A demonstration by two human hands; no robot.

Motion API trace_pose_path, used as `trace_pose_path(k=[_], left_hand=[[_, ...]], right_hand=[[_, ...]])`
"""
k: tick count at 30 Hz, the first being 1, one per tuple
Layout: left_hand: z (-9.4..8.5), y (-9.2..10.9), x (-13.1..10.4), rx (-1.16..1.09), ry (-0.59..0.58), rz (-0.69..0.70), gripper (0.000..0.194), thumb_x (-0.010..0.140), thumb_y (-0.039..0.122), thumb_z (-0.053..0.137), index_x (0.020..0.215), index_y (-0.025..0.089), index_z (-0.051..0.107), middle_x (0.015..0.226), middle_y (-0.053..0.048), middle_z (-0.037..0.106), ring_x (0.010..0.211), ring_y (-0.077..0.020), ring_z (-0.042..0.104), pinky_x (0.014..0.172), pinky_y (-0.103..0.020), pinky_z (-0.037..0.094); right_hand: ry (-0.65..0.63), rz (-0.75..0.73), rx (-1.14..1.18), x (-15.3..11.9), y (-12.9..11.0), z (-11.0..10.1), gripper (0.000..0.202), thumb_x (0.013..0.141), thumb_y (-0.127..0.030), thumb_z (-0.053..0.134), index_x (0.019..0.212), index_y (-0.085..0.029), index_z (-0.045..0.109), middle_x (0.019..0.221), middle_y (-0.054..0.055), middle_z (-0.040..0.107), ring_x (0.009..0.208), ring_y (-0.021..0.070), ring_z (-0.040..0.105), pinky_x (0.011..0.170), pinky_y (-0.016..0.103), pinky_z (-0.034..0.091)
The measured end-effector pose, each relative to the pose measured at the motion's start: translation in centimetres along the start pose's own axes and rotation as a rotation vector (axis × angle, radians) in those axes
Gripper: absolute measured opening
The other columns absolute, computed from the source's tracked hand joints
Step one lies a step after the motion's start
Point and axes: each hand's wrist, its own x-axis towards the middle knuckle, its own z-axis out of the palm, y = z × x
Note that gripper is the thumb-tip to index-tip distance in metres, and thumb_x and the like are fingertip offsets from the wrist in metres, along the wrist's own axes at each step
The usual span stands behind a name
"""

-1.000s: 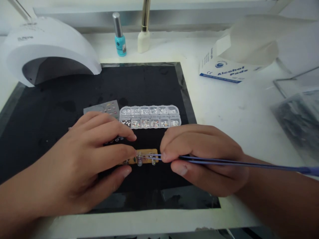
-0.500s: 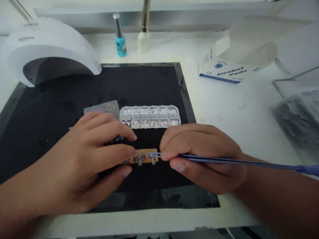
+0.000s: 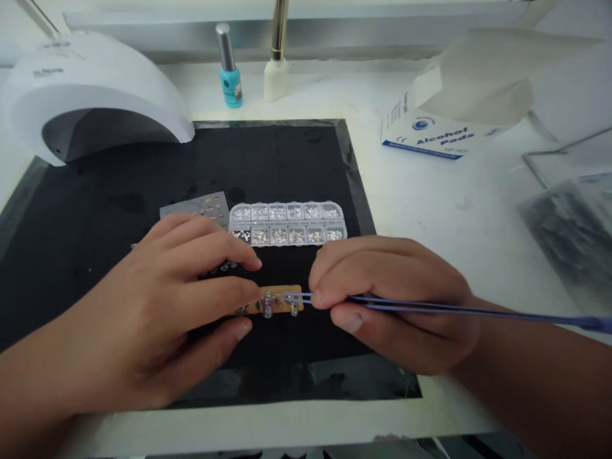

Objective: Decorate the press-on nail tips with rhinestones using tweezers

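A short yellow-brown strip (image 3: 280, 291), probably a wooden nail holder, lies on the black mat with small glittery false nails (image 3: 268, 306) along it. My left hand (image 3: 176, 293) holds its left end between thumb and a finger, hiding that end; the other fingers arch above. My right hand (image 3: 396, 299) pinches long blue-purple tweezers (image 3: 430, 308). The slightly parted tweezer tips reach over the strip between the nails; whether they hold a tiny piece cannot be made out. Behind the strip stands a clear compartment box of rhinestones (image 3: 287, 224).
The black mat (image 3: 287, 159) covers much of the white table. A white nail lamp (image 3: 109, 70) stands back left; turquoise (image 3: 231, 86) and cream (image 3: 275, 80) polish bottles stand behind. An alcohol pads box (image 3: 430, 127) sits back right. A grey sticker sheet (image 3: 198, 205) lies beyond my left hand.
My right hand and the tweezers have shifted very slightly to the right. My left hand and the strip stay practically where they were.
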Motion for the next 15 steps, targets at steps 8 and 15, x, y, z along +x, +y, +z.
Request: trace_pose_path(k=[8,15], left_hand=[[0.14,-0.13,0.04,-0.01,0.034,0.012,0.021,0.097,0.016,0.056,0.111,0.025,0.069,0.115,-0.005,0.066,0.099,-0.0255,0.06,0.087,-0.045,0.039],[0.03,0.04,-0.02,-0.001,0.004,-0.004,0.022,0.1,0.017,0.053,0.114,0.026,0.068,0.117,-0.006,0.065,0.103,-0.0248,0.056,0.088,-0.046,0.039]], right_hand=[[-0.001,0.007,-0.01,0.05,0.1,-0.08,0.01,0.099,-0.011,0.056,0.093,-0.015,0.064,0.086,0.003,0.068,0.08,0.0104,0.065,0.076,0.021,0.058],[-0.026,0.013,-0.024,0.03,0.06,-0.12,0.009,0.1,-0.011,0.054,0.095,-0.015,0.061,0.087,0.002,0.067,0.081,0.0086,0.064,0.078,0.019,0.058]])
